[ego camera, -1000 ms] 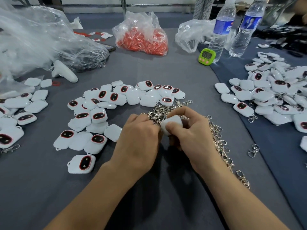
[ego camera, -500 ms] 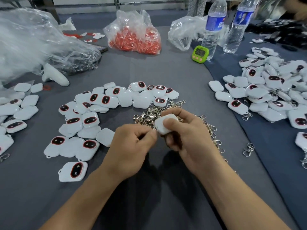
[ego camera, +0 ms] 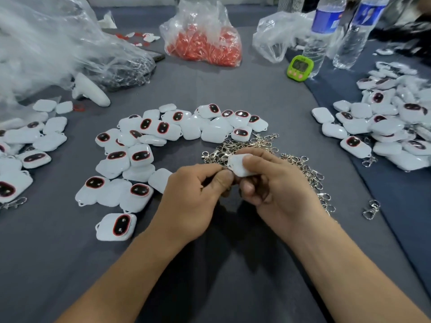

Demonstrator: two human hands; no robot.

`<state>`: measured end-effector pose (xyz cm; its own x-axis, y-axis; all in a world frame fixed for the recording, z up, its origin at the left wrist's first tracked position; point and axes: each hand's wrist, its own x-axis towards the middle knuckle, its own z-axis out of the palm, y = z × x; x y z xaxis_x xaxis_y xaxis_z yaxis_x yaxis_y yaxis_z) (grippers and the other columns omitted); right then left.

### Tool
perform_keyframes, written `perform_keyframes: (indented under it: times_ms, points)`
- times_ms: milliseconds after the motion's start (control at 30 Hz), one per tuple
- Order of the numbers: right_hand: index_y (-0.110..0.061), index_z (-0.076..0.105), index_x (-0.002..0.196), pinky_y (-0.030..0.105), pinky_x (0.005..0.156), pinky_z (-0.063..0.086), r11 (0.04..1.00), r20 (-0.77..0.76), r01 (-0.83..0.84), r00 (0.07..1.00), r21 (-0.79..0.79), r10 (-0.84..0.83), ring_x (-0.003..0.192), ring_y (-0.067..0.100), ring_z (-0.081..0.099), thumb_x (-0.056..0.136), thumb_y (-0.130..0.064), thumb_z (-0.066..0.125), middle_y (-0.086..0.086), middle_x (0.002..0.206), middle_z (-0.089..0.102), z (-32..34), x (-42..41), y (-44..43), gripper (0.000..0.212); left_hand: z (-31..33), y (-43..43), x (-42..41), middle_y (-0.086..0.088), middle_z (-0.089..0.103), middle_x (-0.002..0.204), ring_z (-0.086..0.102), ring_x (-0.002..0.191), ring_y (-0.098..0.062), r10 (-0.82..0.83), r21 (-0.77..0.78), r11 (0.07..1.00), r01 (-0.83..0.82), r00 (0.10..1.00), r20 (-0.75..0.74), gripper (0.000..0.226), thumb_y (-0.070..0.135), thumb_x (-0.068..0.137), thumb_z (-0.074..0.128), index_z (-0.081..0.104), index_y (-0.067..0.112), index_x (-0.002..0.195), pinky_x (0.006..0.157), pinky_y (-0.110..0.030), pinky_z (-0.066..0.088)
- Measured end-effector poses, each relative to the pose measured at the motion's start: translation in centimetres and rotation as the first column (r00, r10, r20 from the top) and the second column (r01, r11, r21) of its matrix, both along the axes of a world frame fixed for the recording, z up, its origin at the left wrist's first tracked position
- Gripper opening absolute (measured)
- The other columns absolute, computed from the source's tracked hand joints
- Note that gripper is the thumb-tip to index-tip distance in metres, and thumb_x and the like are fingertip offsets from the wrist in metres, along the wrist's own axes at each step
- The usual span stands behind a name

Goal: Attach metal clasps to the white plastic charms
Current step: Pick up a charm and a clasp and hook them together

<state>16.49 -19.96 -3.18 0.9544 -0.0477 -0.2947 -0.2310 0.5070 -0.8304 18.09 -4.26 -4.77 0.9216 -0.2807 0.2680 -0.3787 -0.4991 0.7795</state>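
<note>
**Clasp fitting under way, with the join out of sight**

The right hand (ego camera: 275,187) has its grip curled round a rounded white plastic charm (ego camera: 240,165), held above the grey cloth counter (ego camera: 210,276) just in front of the heap of silver metal clasps (ego camera: 303,169). The left hand (ego camera: 193,197) pinches thumb to forefinger tight against the charm's left edge, presumably on one small clasp, though the fingers hide it. The likely failure is the clasp's gate missing the charm's tiny loop or snapping shut half-engaged. A slipped pinch could also drop the piece into the heap, where it would snag on the others.
</note>
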Motion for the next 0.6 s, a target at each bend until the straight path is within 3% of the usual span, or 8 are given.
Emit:
perform_keyframes:
  times_ms: [67, 133, 233, 300, 400, 433, 500, 600]
  points:
    - [-0.011, 0.067, 0.092, 0.019, 0.037, 0.026, 1.000, -0.012, -0.010, 1.000, -0.012, 0.010, 0.038, 0.011, 0.044, 0.096, -0.001, 0.055, 0.007, 0.062, 0.062, 0.1, 0.1, -0.2, 0.017, 0.2, -0.3, -0.1, 0.014, 0.055, 0.057, 0.047, 0.056, -0.001, -0.038, -0.063, 0.997, 0.036, 0.998, -0.045, 0.032, 0.039, 0.094, 0.057, 0.067, 0.019, 0.071, 0.053, -0.017, 0.036]
    - [-0.012, 0.068, 0.093, 0.019, 0.038, 0.025, 0.996, 0.002, -0.012, 1.000, -0.084, 0.012, 0.039, 0.012, 0.043, 0.095, -0.002, 0.057, 0.008, 0.064, 0.062, 0.0, 0.0, -0.2, 0.015, 0.1, -0.8, -0.1, 0.002, 0.050, 0.052, 0.044, 0.052, -0.009, -0.021, -0.131, 0.991, 0.007, 0.994, -0.106, 0.033, 0.033, 0.088, 0.060, 0.063, 0.012, 0.063, 0.050, -0.029, 0.038]
    - [-0.010, 0.068, 0.097, 0.020, 0.037, 0.028, 0.971, 0.086, -0.008, 0.996, -0.238, 0.029, 0.040, 0.013, 0.043, 0.093, 0.001, 0.059, 0.007, 0.062, 0.063, -0.1, 0.0, -0.2, 0.015, 0.0, -1.1, 0.1, 0.009, 0.037, 0.045, 0.034, 0.046, -0.005, 0.041, -0.198, 0.978, -0.071, 0.988, -0.152, 0.032, 0.024, 0.078, 0.059, 0.050, 0.017, 0.048, 0.045, -0.022, 0.028]
    - [-0.011, 0.069, 0.095, 0.021, 0.037, 0.033, 0.923, 0.168, 0.058, 0.986, -0.381, 0.007, 0.041, 0.015, 0.045, 0.088, 0.004, 0.062, 0.006, 0.060, 0.063, -0.2, -0.3, -0.1, 0.017, -0.1, -0.7, 0.1, 0.011, 0.038, 0.047, 0.036, 0.047, -0.006, 0.020, -0.058, 0.998, -0.023, 0.999, -0.050, 0.032, 0.029, 0.079, 0.059, 0.047, 0.018, 0.051, 0.047, -0.017, 0.026]
    - [-0.020, 0.069, 0.088, 0.027, 0.043, 0.044, 0.738, 0.293, 0.161, 0.955, -0.655, 0.051, 0.045, 0.020, 0.054, 0.083, 0.001, 0.069, 0.002, 0.060, 0.068, -0.5, -1.0, 0.7, 0.022, -0.2, 0.0, 0.4, 0.014, 0.034, 0.061, 0.041, 0.058, -0.011, -0.084, 0.338, 0.941, 0.010, 0.976, 0.203, 0.021, 0.028, 0.083, 0.065, 0.059, 0.021, 0.065, 0.053, -0.020, 0.025]
    - [-0.021, 0.069, 0.088, 0.028, 0.044, 0.046, 0.728, 0.292, 0.160, 0.955, -0.667, 0.057, 0.046, 0.023, 0.056, 0.083, 0.001, 0.070, 0.003, 0.062, 0.068, -0.7, -1.1, 1.1, 0.023, -0.2, 0.1, 0.6, 0.015, 0.032, 0.066, 0.040, 0.060, -0.014, -0.087, 0.401, 0.916, -0.019, 0.965, 0.246, 0.018, 0.024, 0.084, 0.068, 0.061, 0.019, 0.068, 0.055, -0.022, 0.022]
    - [-0.013, 0.068, 0.091, 0.024, 0.039, 0.040, 0.837, 0.221, 0.118, 0.975, -0.534, 0.004, 0.042, 0.020, 0.052, 0.085, 0.005, 0.066, 0.006, 0.061, 0.066, -0.7, -0.7, 1.2, 0.020, -0.4, 0.1, 0.8, 0.006, 0.042, 0.070, 0.043, 0.069, -0.020, -0.045, 0.444, 0.893, -0.074, 0.967, 0.252, 0.023, 0.026, 0.090, 0.065, 0.058, 0.020, 0.070, 0.061, -0.028, 0.023]
    - [-0.009, 0.067, 0.093, 0.022, 0.037, 0.028, 0.965, 0.045, 0.064, 0.997, -0.252, -0.055, 0.041, 0.015, 0.045, 0.092, 0.005, 0.057, 0.010, 0.065, 0.064, -0.2, 0.1, 0.5, 0.017, -0.5, 0.1, 0.8, 0.008, 0.052, 0.067, 0.047, 0.073, -0.009, 0.044, 0.276, 0.956, -0.098, 0.979, 0.197, 0.027, 0.033, 0.094, 0.062, 0.057, 0.026, 0.068, 0.063, -0.023, 0.030]
